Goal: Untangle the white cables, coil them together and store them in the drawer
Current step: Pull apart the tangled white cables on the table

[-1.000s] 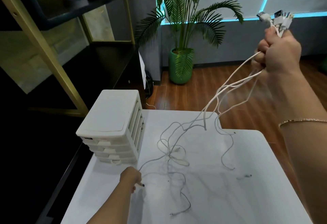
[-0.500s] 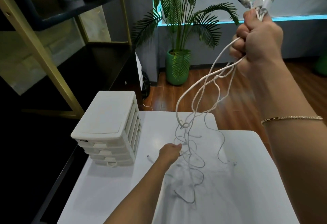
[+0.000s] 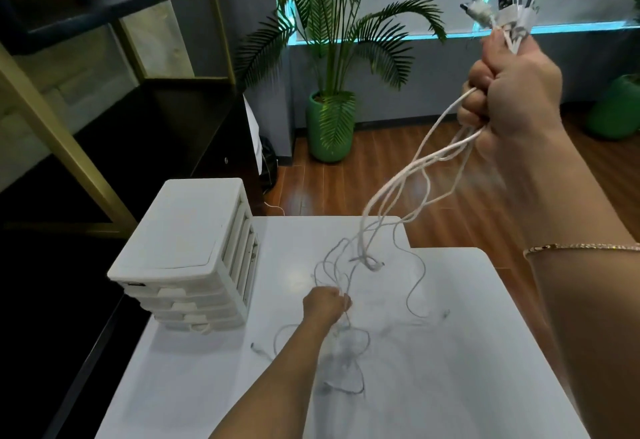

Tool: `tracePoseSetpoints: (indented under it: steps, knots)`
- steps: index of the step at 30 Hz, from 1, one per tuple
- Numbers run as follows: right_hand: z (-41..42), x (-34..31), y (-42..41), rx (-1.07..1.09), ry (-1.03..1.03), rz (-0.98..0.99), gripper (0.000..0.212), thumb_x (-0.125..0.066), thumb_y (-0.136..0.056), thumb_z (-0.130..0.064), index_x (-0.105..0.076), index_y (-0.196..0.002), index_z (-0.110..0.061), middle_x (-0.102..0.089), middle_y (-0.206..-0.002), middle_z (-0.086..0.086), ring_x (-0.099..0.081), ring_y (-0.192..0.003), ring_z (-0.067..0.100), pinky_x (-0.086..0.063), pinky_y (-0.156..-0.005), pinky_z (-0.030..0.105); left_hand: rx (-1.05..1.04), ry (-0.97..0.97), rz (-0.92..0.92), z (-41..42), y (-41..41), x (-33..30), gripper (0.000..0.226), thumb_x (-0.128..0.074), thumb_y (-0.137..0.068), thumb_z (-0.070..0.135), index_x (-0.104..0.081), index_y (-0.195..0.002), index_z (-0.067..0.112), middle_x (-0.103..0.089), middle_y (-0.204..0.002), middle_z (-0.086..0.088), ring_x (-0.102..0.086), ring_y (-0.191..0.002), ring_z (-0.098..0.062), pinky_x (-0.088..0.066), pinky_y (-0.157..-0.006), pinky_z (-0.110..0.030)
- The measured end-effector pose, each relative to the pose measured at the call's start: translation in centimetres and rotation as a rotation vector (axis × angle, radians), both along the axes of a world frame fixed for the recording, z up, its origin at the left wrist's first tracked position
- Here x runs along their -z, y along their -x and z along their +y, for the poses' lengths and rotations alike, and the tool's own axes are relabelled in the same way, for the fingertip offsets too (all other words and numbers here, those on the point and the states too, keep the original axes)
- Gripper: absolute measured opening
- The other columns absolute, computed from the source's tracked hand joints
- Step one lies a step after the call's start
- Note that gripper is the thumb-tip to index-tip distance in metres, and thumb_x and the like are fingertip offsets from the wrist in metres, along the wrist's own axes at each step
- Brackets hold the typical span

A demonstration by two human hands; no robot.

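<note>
Presently, right hand [image 3: 512, 92] grips the cables [image 3: 391, 192] by their plugs, raised; left hand [image 3: 327, 305] grips the strands lower down. Untangling is underway; coiling and the drawer [image 3: 180, 305] remain.

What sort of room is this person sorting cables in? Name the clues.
Probably an office or lounge rather than a workshop: a white table with a small drawer unit, wood-plank flooring, a potted palm and a dark, gold-framed shelf.

White cables [image 3: 398, 189], a white drawer unit [image 3: 187, 241] on a white table [image 3: 433, 369], green plant pot [image 3: 329, 127], gold bracelet [image 3: 581, 248].
</note>
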State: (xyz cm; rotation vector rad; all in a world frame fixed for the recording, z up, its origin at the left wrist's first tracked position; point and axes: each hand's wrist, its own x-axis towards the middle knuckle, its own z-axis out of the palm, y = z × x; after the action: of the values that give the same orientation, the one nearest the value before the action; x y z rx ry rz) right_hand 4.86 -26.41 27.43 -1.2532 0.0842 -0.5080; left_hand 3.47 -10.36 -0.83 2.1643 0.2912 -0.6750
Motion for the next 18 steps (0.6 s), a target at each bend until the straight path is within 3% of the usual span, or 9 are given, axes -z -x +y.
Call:
tracePoseSetpoints:
  steps: [3,5,11,13,16,18]
  knots:
    - [-1.3,1.3,0.0,0.025,0.155,0.059,0.016,-0.039,-0.101,-0.022,-0.05,-0.089,-0.023,-0.034,-0.05,-0.01,-0.024,-0.042,0.004,-0.023,-0.038,0.017,-0.145,0.185,-0.096,1.4,-0.4,-1.6,0.016,-0.06,-0.088,0.014,-0.071,-0.099,0.011,-0.072,-0.098,-0.008,-0.065,-0.079,-0.014,-0.044,-0.059,-0.014]
    - [-1.9,2.3,-0.2,0.038,0.216,0.098,0.017,-0.041,-0.101,-0.022,-0.049,-0.086,-0.024,-0.035,-0.051,-0.01,-0.026,-0.041,0.003,-0.024,-0.036,0.016,-0.179,0.235,-0.183,1.9,-0.9,-2.9,0.018,-0.057,-0.091,0.016,-0.068,-0.105,0.012,-0.07,-0.098,-0.006,-0.06,-0.075,-0.01,-0.045,-0.063,-0.015]
    - [-1.6,5.8,-1.0,0.0,0.417,0.214,0.018,-0.042,-0.1,-0.023,-0.05,-0.084,-0.025,-0.039,-0.06,-0.007,-0.033,-0.037,0.0,-0.027,-0.035,0.016,-0.235,0.313,-0.33,2.9,-1.4,-5.5,0.038,-0.046,-0.097,0.038,-0.059,-0.122,0.014,-0.062,-0.116,-0.005,-0.056,-0.101,-0.018,-0.044,-0.08,-0.025]
    - [-0.9,7.2,-1.0,-0.034,0.443,0.245,0.018,-0.045,-0.099,-0.023,-0.051,-0.082,-0.024,-0.04,-0.061,-0.006,-0.034,-0.042,0.001,-0.028,-0.039,0.019,-0.246,0.339,-0.364,3.0,-1.3,-6.2,0.038,-0.05,-0.095,0.039,-0.06,-0.122,0.015,-0.062,-0.119,-0.001,-0.055,-0.106,-0.017,-0.044,-0.082,-0.025]
    - [0.3,9.2,-0.6,-0.098,0.515,0.303,0.017,-0.054,-0.094,-0.024,-0.054,-0.078,-0.021,-0.044,-0.064,-0.004,-0.035,-0.051,0.006,-0.032,-0.047,0.022,-0.283,0.4,-0.415,3.0,-1.3,-7.2,0.026,-0.058,-0.091,0.034,-0.065,-0.107,0.014,-0.065,-0.104,-0.004,-0.057,-0.093,-0.015,-0.043,-0.068,-0.019]
    - [1.1,10.4,-0.3,-0.158,0.526,0.354,0.014,-0.06,-0.09,-0.019,-0.056,-0.076,-0.018,-0.045,-0.062,-0.003,-0.035,-0.047,0.004,-0.033,-0.045,0.018,-0.286,0.441,-0.428,3.0,-1.2,-7.8,0.027,-0.058,-0.091,0.035,-0.067,-0.104,0.013,-0.066,-0.098,-0.007,-0.056,-0.087,-0.019,-0.042,-0.067,-0.019]
